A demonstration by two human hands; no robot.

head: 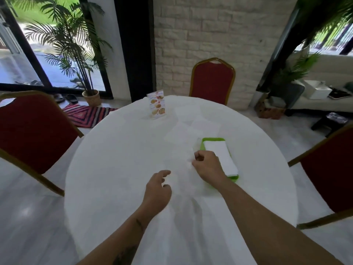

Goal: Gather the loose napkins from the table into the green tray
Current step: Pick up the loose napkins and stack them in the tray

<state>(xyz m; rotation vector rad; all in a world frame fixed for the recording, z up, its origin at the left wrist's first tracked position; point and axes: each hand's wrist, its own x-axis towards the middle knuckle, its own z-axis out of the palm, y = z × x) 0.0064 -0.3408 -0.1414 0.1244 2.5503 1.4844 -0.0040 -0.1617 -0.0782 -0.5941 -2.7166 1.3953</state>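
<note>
While the right hand (207, 165) pinches a thin white napkin (188, 159) beside the rectangular green tray (234, 177), the left hand (157, 190) hovers half-open, empty, over the round cloth-covered worktop (114, 159).

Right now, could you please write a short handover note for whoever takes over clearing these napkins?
Right hand: pinching the edge of a loose napkin on the table, just left of the green tray.
Left hand: open, empty, hovering over the cloth near the front.
Done: a white stack already lies in the tray.
Left: the pinched napkin, plus a few flat napkins farther back, between the tray and the menu stand. They are white on white, so the exact count is hard to tell.
</note>
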